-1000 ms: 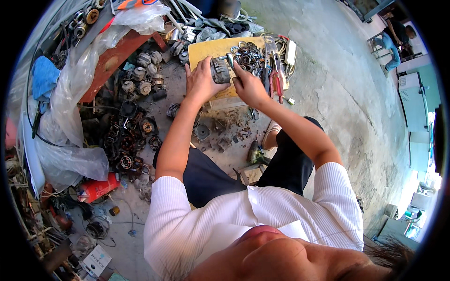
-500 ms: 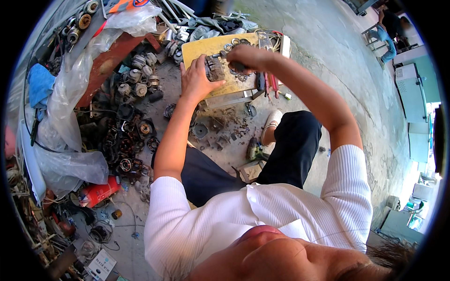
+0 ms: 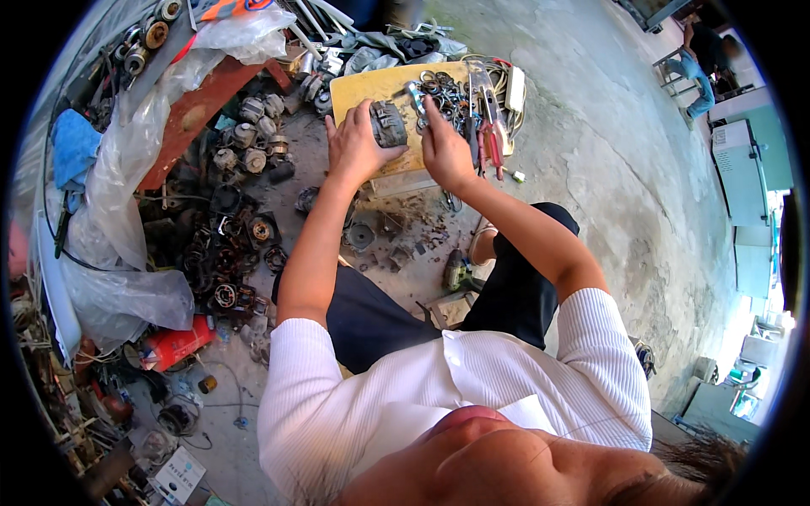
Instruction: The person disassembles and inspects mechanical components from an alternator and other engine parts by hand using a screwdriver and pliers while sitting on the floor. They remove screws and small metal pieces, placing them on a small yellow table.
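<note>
My left hand (image 3: 354, 145) is wrapped round the near-left side of a grimy grey small motor (image 3: 388, 125), thumb along its lower edge. The motor rests on the yellow board (image 3: 359, 91). Just to its right is my right hand (image 3: 447, 152), fingers curled together and the index finger pointing away from me; whatever lies inside the grip is mostly hidden. A shiny metal piece (image 3: 414, 94) shows beside the fingertips, and I cannot tell whether it is held.
Dark rings and small parts (image 3: 447, 91) lie at the board's right, near red-handled pliers (image 3: 491, 143) and a white power strip (image 3: 515, 88). Used motors (image 3: 251, 135) pile up on the left. A green drill (image 3: 456, 270) stands by my foot. Another person (image 3: 700, 72) sits far right.
My right hand has drawn back from over the motor toward me, uncovering the small parts. The dark handle seen in it before is out of sight. My left hand stays on the motor.
</note>
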The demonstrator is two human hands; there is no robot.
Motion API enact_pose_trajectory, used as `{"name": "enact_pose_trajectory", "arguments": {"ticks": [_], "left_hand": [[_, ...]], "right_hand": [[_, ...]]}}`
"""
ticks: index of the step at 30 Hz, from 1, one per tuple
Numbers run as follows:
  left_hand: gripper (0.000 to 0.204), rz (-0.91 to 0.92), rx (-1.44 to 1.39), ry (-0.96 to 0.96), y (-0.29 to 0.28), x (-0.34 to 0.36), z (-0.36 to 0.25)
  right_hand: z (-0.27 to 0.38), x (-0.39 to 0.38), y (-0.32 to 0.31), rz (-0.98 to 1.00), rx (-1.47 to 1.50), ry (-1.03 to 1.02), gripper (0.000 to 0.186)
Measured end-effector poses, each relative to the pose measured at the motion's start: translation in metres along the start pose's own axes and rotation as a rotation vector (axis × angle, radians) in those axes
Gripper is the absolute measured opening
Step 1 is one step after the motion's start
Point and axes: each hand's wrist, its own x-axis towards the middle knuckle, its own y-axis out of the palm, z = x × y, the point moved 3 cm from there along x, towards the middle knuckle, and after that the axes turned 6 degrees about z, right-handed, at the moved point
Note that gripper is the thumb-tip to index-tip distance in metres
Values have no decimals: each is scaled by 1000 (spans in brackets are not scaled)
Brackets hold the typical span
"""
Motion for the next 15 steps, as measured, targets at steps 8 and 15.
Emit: {"name": "enact_pose_trajectory", "arguments": {"ticks": [8,15], "left_hand": [[121,15,-46,-19,-5,-4,-1],[117,184,-107,-14,-25,-8,13]], "right_hand": [[16,-22,-48,231,357,311,45],[22,-38,-51,327,359,376,47]]}}
